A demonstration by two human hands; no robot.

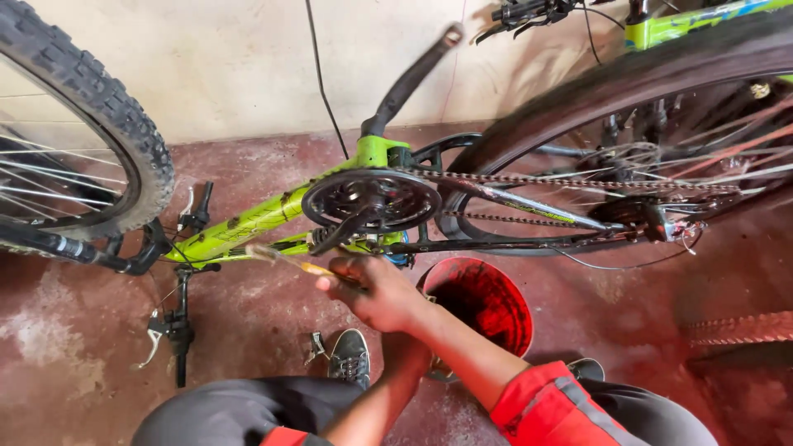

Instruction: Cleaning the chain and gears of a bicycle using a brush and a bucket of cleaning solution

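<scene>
I am sitting low, and nearest to me are my dark grey trousers and my red sleeve. My grey shoe is resting on the dark red floor.

A bit farther, my right hand is crossing over to the left. Its fingers are curled tight around a thin brush with a yellow handle. The brush is blurry, so I think I am moving it. Its tip is pointing left, close to the green frame. My left hand is hiding under my right arm, so I cannot tell if it is gripping anything.

Just to the right of my hands is a round red plastic bucket, dirty and dark inside.

Farther off, the bright green bicycle is standing upside down. Its black toothed chain wheel and rusty brown chain are right above my hand. The chain is looking brown and dull all along, so I think most of the brushing is left to do. The back wheel on the right is blurry and seems to be spinning. The knobbly front tyre is far left.
</scene>
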